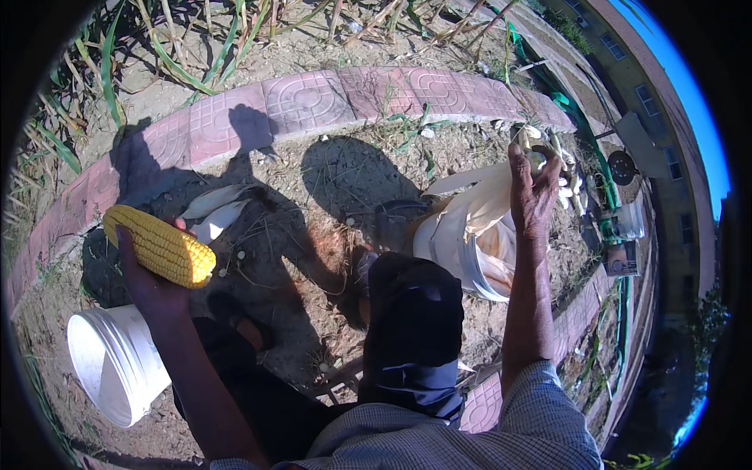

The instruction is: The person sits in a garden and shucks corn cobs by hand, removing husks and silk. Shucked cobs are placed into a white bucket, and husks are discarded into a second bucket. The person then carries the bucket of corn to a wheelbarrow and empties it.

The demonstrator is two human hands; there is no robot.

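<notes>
A husked yellow ear of corn (161, 245) lies in my left hand (150, 282), its kernels bare, with the fingers wrapped around its underside. On the other side my right hand (534, 191) is raised over a white plastic bucket (437, 244) that holds pale corn husks (496, 258). Husk leaves (484, 197) stretch from the bucket's mouth up to this hand, at the thumb side; whether the fingers grip them I cannot tell. Below my left hand a second white bucket (117, 364) stands tilted, and the part of its inside that shows holds nothing.
Loose husks (214, 211) lie on the soil between my hands. Pale corn ears or husks (570, 188) are heaped beyond my right hand. A curved border of pink paving tiles (305, 103) crosses ahead, with corn stalks (170, 41) behind it. Green netting (587, 135) runs along the right.
</notes>
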